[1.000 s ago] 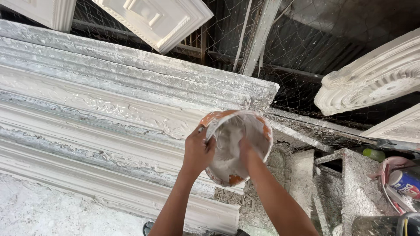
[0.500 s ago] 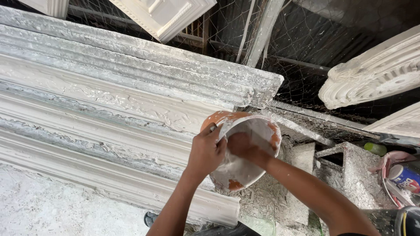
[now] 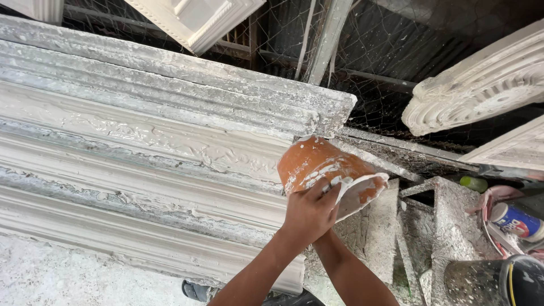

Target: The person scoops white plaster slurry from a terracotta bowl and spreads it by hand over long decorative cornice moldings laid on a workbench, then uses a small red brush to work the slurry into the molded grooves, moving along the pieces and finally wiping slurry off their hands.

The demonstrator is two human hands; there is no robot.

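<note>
At the end of the long plaster moulding (image 3: 141,170), just where its right end stops, the person holds an orange bowl (image 3: 317,167) tipped on its side, with the mouth turned to the right and down. The bowl is smeared with white plaster, and its rim shows white inside. The left hand (image 3: 309,212) is closed around the lower edge of the bowl, fingers curled over the outside wall and gripping it. The right hand is hidden behind the left hand and the bowl; only its forearm (image 3: 351,272) shows, so I cannot tell if it is open or closed. The bowl touches, or nearly touches, the top ridge of the moulding.

Behind it there is wire mesh (image 3: 385,96). To the right leans a round plaster ornament (image 3: 481,90) with ribbed edge. At the lower right stand a grey bucket (image 3: 498,280) and a small can (image 3: 518,218). Rough plaster blocks (image 3: 453,226) lie under the bowl.
</note>
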